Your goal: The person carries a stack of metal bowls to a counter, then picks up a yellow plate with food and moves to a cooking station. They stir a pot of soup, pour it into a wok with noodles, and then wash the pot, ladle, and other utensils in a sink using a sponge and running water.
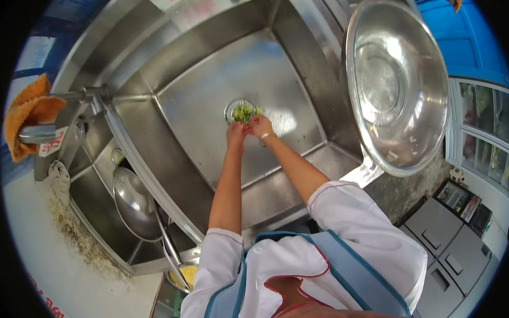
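Observation:
Both hands reach down to the floor of a large stainless steel sink [202, 102]. A round drain strainer [228, 109] sits in the middle of that floor, with chopped green vegetable scraps [241, 113] heaped on it. At the near edge of the scraps is my left hand [236, 134], fingers bent inwards. Close against it, on the right side of the heap, my right hand [261, 126] has its fingertips at the greens; a bracelet circles the wrist. The fingertips meet between the hands, and whether either grips any scraps is hidden.
A big steel basin [420, 81] leans at the sink's right rim. The smaller left sink [96, 198] holds a perforated metal strainer ladle [134, 201], its handles pointing towards me. An orange cloth [30, 108] hangs on the tap [37, 134]. Grey refrigerator doors [433, 228] stand lower right.

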Demonstrator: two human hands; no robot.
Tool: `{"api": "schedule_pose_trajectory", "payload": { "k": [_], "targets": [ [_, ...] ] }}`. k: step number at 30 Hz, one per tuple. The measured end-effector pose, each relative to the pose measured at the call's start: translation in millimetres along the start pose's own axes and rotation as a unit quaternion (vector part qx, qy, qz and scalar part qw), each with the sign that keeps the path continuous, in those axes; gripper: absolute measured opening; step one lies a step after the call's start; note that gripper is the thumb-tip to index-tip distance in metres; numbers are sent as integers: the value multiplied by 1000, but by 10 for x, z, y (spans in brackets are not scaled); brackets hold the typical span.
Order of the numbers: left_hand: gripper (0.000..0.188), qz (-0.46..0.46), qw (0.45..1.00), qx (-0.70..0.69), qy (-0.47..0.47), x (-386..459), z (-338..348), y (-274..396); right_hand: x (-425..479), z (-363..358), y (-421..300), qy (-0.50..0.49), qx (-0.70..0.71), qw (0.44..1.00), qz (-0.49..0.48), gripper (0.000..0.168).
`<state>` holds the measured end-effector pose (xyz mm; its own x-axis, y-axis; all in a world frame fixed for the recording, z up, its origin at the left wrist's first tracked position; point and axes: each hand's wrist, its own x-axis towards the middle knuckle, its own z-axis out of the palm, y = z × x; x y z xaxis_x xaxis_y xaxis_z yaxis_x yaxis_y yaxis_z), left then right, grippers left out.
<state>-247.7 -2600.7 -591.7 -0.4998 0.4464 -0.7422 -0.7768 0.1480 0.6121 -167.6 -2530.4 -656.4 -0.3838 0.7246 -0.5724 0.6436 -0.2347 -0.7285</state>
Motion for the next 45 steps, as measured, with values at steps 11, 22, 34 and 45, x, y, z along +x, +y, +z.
{"api": "schedule_pose_trajectory", "payload": {
  "k": [11, 22, 34, 45],
  "targets": [
    [47, 311, 792, 506, 142, 426, 3, -207, 101, -182, -631, 97, -134, 978, -130, 30],
    [34, 237, 839, 480, 101, 418, -447, 15, 596, -489, -599, 93, -255, 942, -198, 18],
    [33, 291, 833, 434, 180, -95, -259, 9, -37, -532, -782, 36, -200, 961, -189, 20],
    [24, 189, 932, 240, 192, 12, -149, 72, -122, -258, -616, 6, -51, 996, -77, 11]
  ]
}}
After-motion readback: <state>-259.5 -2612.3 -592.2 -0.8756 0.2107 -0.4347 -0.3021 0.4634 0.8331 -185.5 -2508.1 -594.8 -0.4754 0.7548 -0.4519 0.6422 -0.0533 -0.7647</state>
